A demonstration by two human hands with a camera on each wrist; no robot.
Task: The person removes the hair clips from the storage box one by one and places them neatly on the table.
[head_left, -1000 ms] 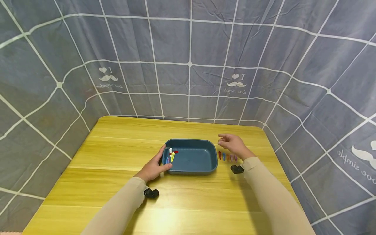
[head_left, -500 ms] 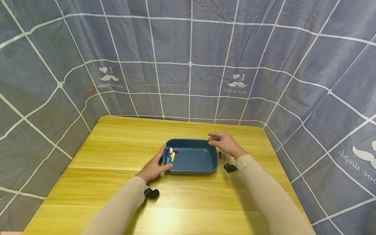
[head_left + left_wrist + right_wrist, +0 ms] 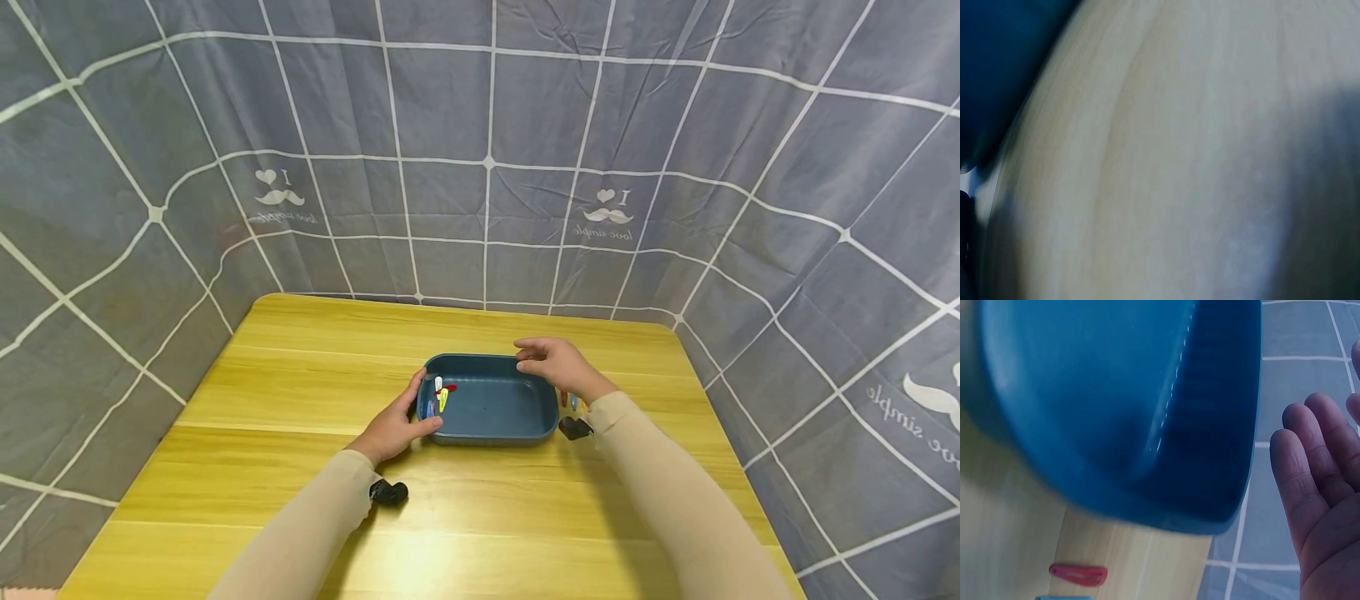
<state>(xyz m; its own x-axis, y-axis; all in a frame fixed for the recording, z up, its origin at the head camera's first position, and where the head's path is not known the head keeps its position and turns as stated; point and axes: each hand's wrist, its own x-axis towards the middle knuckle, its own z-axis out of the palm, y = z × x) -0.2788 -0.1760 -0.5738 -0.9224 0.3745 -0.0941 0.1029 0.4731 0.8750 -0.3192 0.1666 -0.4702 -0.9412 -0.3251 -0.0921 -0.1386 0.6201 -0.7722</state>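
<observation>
A dark blue plastic basin point(image 3: 487, 437) stands on the table. My left hand point(image 3: 390, 429) grips its left end, the thumb over the near corner and the fingers along the side. Inside, at that end, lie several snap hair clips: a white clip point(image 3: 438, 383), a red clip point(image 3: 452, 387), a yellow clip point(image 3: 443, 401) and a blue clip point(image 3: 431, 408). Above the basin's far right corner hovers my right hand point(image 3: 562, 367), fingers loosely bent, no object visible in it. Its thumb and index finger are mostly cut off in the right wrist view.
Right of the basin, more clips lie in a row on the wooden table point(image 3: 300, 400), among them a red hair clip point(image 3: 1079, 575) and a blue hair clip point(image 3: 1063, 598). My right forearm covers part of that row. A grey checked curtain point(image 3: 450, 200) surrounds the table's back and sides.
My right hand has moved left, from above the clip row to over the basin's right end, and its sleeve now covers more clips. My left hand stays on the basin.
</observation>
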